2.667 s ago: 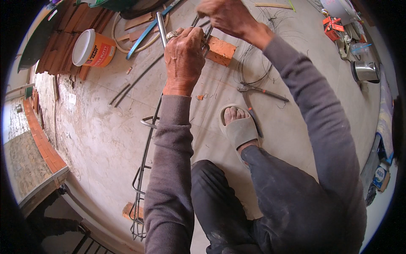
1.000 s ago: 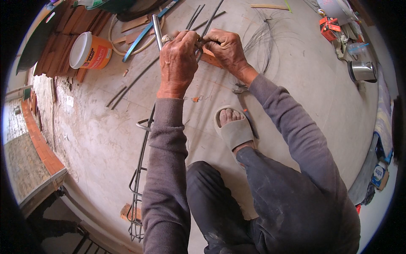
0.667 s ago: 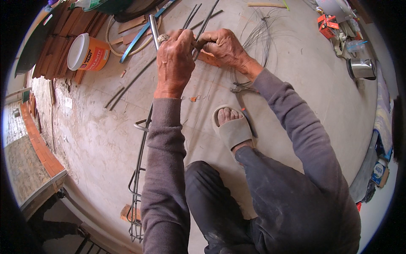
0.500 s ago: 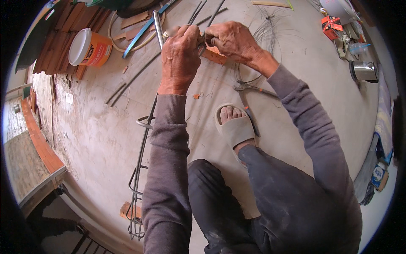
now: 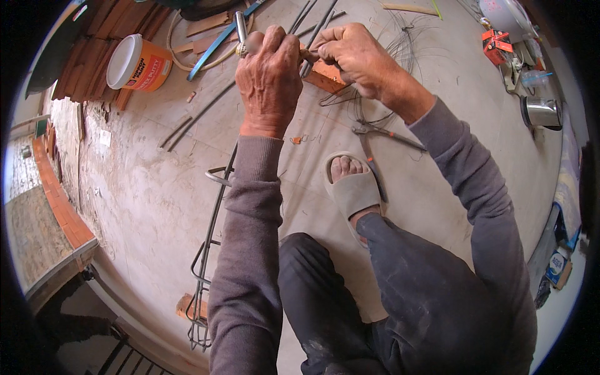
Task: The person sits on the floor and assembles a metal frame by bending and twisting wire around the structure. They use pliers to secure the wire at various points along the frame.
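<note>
My left hand (image 5: 270, 81) is closed, back of the hand up, over the far part of a rebar cage (image 5: 215, 212). A shiny silver metal bar (image 5: 241, 28) sticks out past its knuckles; the rest is hidden. Close by on the right, my right hand (image 5: 365, 62) is closed with thumb and fingers pinched together at the bars. What it pinches is too small to make out. Beneath the hands an orange-red brick (image 5: 326, 76) sits under the bars. Another brick (image 5: 190, 306) lies under the cage's near end.
Long-handled cutters (image 5: 387, 136) lie right of the bars, near my sandalled foot (image 5: 353, 184). Loose thin wire (image 5: 403, 53) spreads beyond them. An orange and white bucket (image 5: 140, 64) stands by stacked reddish boards (image 5: 87, 50) at far left. A metal container (image 5: 542, 111) stands at right.
My right hand has shifted slightly right and opened a small gap from the left. My left hand stays at the bars, and the silver bar shows less length. The whole view has shifted slightly.
</note>
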`<state>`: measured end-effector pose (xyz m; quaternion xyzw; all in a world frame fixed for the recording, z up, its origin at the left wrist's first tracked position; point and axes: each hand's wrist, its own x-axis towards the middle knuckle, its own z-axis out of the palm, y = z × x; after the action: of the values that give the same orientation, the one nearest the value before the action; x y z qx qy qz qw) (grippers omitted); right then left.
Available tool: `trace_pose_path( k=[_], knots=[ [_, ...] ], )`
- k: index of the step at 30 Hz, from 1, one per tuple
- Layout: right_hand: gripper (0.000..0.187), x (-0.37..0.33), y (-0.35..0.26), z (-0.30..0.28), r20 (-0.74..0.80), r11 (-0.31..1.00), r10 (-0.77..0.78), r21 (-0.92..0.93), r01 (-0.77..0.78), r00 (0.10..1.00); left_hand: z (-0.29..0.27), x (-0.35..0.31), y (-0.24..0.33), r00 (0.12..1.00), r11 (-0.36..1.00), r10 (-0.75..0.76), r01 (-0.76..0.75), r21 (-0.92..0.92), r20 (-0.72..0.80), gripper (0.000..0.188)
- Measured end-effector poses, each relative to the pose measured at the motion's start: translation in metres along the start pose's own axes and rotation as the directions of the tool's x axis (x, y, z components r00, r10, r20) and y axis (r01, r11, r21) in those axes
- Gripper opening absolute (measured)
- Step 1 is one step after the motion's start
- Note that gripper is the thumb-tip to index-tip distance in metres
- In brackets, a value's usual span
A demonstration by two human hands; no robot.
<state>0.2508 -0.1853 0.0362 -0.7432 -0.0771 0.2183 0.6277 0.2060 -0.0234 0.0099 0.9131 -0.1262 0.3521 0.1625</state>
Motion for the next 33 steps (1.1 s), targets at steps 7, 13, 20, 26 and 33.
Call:
trace_pose_path(
  k=[7, 13, 20, 26, 33],
  knots=[
    [0.016, -0.015, 0.018, 0.023, -0.111, 0.937, -0.046, 0.341, 0.081, 0.993, -0.005, -0.007, 0.012, 0.990, 0.988, -0.141, 0.139, 0.066, 0.026, 0.009],
    [0.028, -0.023, 0.020, 0.017, -0.095, 0.990, -0.047, 0.125, 0.059, 0.994, -0.004, -0.006, 0.025, 0.954, 0.954, -0.298, 0.298, -0.025, 0.014, 0.008],
    [0.034, -0.021, 0.030, 0.030, -0.230, 0.947, -0.202, 0.201, 0.249, 0.952, -0.005, 0.002, 0.030, 0.941, 0.942, -0.335, 0.335, 0.002, -0.040, 0.011],
    [0.034, -0.019, 0.041, 0.029, -0.235, 0.933, -0.338, 0.040, 0.357, 0.911, -0.001, 0.007, 0.025, 0.961, 0.961, -0.276, 0.276, 0.004, 0.019, 0.013],
    [0.031, -0.024, 0.033, 0.026, -0.163, 0.951, -0.306, -0.004, 0.309, 0.938, 0.001, 0.006, 0.005, 0.996, 0.983, -0.073, 0.082, -0.164, 0.057, 0.011]
  ],
)
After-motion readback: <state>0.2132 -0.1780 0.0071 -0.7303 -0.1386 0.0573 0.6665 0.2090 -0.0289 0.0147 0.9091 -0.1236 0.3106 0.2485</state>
